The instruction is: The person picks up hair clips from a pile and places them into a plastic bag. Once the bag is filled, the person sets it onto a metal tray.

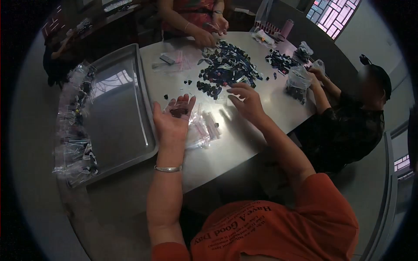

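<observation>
My left hand (pixel 172 122) is palm up beside the metal tray, holding a small clear bag (pixel 179 112) with dark pieces in it. Over the near edge of a big pile of dark and white small parts (pixel 230 65) is my right hand (pixel 247 102), its thumb and fingers apart. A small clear item (pixel 221 100) lies just left of the right thumb; what it is I cannot make out. Between my hands, nearer to me, are empty-looking clear zip bags (pixel 201 130) with pinkish strips.
A large metal tray (pixel 150 145) stands at the left, filled bags (pixel 78 108) lined along its far-left side. Across the metal table (pixel 235 145), a person's hands (pixel 211 35) work at the pile. At the right another person holds a plastic bag (pixel 298 82). A pink bottle (pixel 287 28) stands behind.
</observation>
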### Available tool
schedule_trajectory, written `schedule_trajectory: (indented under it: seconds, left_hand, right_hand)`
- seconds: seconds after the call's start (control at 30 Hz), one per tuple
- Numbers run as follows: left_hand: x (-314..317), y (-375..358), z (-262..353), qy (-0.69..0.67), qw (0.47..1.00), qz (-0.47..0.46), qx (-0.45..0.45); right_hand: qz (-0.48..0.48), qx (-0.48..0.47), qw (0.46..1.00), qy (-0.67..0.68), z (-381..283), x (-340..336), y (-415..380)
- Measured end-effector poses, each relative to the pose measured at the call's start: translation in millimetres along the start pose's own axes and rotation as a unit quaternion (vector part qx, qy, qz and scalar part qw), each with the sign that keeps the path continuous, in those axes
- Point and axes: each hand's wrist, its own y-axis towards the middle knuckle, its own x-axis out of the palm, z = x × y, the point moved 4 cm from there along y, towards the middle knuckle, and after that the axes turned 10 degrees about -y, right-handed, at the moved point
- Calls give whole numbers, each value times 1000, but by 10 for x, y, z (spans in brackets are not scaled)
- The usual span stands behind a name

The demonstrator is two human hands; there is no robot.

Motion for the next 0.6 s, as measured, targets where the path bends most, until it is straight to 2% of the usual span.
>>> schedule_trajectory:
  seconds: [0.07,0.17,0.2,0.27,0.33,0.4,0.6]
  left_hand:
    - [2,-5,-18,14,1000,3,0]
    - [-28,22,-13,32,999,6,2]
    - [-17,24,-10,35,999,6,1]
    - [0,22,13,40,999,9,13]
    - [18,8,16,47,999,12,23]
    - [25,1,20,43,999,17,28]
    - [35,5,5,51,998,21,21]
  right_hand:
    - [-15,51,994,-97,453,-16,103]
    - [-77,37,978,-191,733,13,254]
    - [-77,35,978,-190,718,48,262]
    - [-154,37,979,-126,683,235,249]
    - [-151,31,983,-100,482,324,210]
    - [-120,-5,982,-145,306,370,211]
    - [-144,0,976,-163,332,459,353]
